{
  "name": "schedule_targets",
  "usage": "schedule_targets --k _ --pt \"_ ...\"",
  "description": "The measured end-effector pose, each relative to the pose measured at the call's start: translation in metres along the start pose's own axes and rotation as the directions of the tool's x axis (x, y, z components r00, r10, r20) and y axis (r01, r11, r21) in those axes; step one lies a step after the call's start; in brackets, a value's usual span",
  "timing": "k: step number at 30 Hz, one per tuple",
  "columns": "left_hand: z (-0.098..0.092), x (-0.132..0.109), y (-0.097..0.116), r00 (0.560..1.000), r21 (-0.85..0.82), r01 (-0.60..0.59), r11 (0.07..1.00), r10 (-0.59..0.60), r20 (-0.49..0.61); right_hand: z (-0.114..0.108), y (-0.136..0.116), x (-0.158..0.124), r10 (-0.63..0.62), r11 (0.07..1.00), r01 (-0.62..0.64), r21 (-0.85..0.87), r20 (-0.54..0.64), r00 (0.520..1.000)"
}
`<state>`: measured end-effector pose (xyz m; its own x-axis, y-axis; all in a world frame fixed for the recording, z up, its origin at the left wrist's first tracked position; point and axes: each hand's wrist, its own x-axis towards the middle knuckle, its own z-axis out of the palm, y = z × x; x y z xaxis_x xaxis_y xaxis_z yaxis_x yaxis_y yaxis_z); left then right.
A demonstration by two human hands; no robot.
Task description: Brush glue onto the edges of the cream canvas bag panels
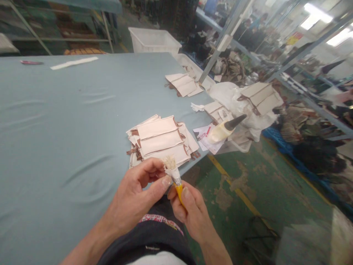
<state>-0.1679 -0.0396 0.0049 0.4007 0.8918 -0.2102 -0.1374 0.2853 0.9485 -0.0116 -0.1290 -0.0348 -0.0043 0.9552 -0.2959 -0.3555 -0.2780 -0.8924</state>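
Table (55,121), blue-grey cover, ran across the left side and centre. Far left, near the back edge: slim red tool (31,62), then a white strip (74,63) lying at a slant. Left hand (146,187) was up in front of the near edge, thumb and forefinger curved around the brush's bristle end, gap between them; couldn't tell whether the tips were actually pinching it. White bin (138,41) stood beyond the back edge. Stack of cream pieces (158,136), brown edging, lay on the table just past the hands, layers fanned unevenly. Brush (178,189) was between both hands, tilted, pale bristles up, white wrap below them, yellow handle down. Right hand (190,208) had the handle pinched, thumb against fingers. Farther back, right of the stack: smaller cream pile (183,84). At the right corner: printed paper (205,137), dark-tipped bottle (220,132) tipped over it. Rightmost: cream piece (260,97) on clear plastic (256,125).
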Motion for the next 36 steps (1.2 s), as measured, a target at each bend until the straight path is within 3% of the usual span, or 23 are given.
schedule_targets --k 4,8,14,25,31,36 --pt "0.001 0.002 0.001 0.994 -0.050 -0.019 0.999 0.014 -0.104 0.003 0.000 0.001 0.015 1.000 -0.015 0.013 -0.030 0.999" --pt "0.001 0.001 -0.001 0.992 -0.088 -0.032 0.996 0.021 -0.126 0.003 0.001 0.003 0.013 1.000 -0.012 0.014 -0.047 0.999" --pt "0.003 -0.001 -0.002 0.982 -0.013 -0.090 0.996 0.086 -0.170 0.003 0.002 0.001 0.017 1.000 -0.016 0.026 -0.036 0.999" --pt "0.010 -0.010 -0.006 0.915 0.384 -0.269 0.884 0.358 -0.185 0.006 0.007 0.002 0.040 0.996 -0.035 0.077 -0.068 0.997" --pt "0.007 -0.014 -0.004 0.964 0.326 -0.185 0.927 0.236 -0.125 0.004 0.009 0.001 0.046 0.998 -0.044 0.048 -0.048 0.998" --pt "0.006 -0.014 -0.003 0.970 0.346 -0.151 0.926 0.207 -0.130 0.003 0.010 0.002 0.051 0.995 -0.045 0.086 -0.070 0.996"
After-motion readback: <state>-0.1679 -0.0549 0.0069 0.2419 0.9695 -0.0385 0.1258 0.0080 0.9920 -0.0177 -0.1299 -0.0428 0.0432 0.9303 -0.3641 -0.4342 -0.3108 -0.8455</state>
